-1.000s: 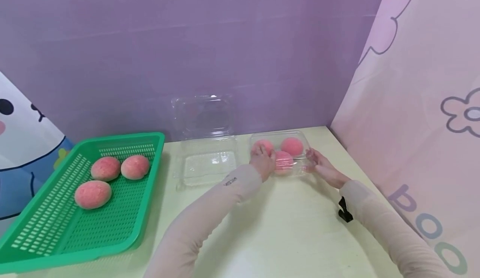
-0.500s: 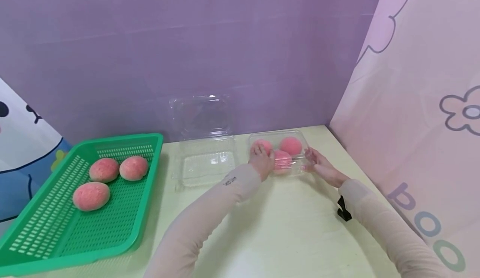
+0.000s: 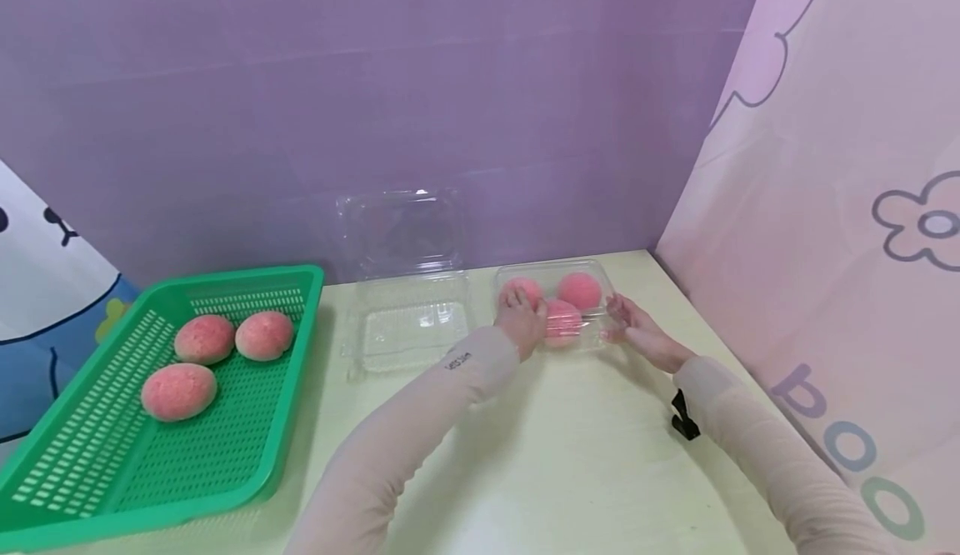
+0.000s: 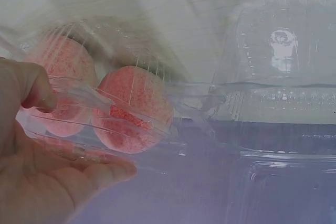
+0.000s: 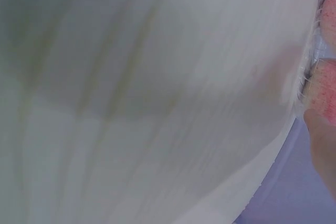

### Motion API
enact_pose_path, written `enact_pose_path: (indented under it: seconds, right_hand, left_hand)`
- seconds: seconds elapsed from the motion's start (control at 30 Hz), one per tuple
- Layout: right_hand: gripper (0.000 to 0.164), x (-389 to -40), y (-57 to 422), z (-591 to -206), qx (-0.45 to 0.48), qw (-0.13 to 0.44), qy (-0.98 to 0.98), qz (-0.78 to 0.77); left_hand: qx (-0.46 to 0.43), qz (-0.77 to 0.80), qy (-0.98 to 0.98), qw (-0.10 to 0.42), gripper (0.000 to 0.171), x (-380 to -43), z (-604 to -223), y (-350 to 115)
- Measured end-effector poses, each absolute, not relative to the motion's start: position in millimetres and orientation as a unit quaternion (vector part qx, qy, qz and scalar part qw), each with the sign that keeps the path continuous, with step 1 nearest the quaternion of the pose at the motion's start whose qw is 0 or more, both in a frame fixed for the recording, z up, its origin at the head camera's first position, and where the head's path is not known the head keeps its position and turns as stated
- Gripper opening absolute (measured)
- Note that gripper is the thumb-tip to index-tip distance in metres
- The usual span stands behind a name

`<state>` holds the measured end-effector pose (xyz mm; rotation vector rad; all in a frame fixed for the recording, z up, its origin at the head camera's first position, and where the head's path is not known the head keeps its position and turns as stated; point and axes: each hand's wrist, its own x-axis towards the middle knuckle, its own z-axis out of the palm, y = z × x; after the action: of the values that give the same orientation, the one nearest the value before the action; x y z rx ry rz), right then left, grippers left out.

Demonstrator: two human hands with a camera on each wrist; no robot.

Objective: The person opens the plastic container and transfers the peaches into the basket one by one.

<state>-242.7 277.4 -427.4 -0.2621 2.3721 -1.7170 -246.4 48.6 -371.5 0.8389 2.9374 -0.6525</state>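
Note:
A clear plastic clamshell container [image 3: 546, 270] with three round pink buns [image 3: 579, 291] stands at the back of the table, right of centre. My left hand [image 3: 522, 322] holds its near left side; in the left wrist view, thumb and a bent finger of that hand [image 4: 47, 182] lie on either side of the plastic, near two buns [image 4: 134, 111]. On the right side, my right hand [image 3: 645, 334] grips the container's edge. Only a fingertip of the right hand [image 5: 321, 145] shows in the right wrist view, against the plastic beside a bun [image 5: 325, 90].
Left of the held container stands a second clear clamshell [image 3: 412, 334], its lid [image 3: 405, 234] raised against the purple backdrop [image 3: 420, 80]. A green mesh basket [image 3: 288, 405] with three pink buns [image 3: 178, 392] sits at the left. A pink printed wall [image 3: 840, 230] bounds the right.
Everything drifts very slightly left in the head view. Both hands stay at the container, and the buns keep their places in it.

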Motion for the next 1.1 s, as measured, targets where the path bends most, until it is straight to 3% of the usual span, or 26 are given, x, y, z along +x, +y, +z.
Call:
enact_pose_path:
  seconds: [0.77,0.97,1.1]
  right_hand:
    - [0.082,-241.9,278.2,-420.3,-0.095,0.109,0.817,-0.559]
    - [0.084,-243.6,280.0,-424.1,-0.095,0.109,0.819,-0.556]
    - [0.086,-244.6,279.8,-428.1,-0.098,0.106,0.811,-0.567]
  left_hand:
    - [0.254,-0.204,0.945,0.034,0.051,-247.7,-368.8,51.2]
    - [0.282,-0.208,0.937,-0.014,0.043,-251.1,-363.0,53.4]
    - [0.291,-0.207,0.934,-0.006,0.046,-250.4,-362.6,51.6]
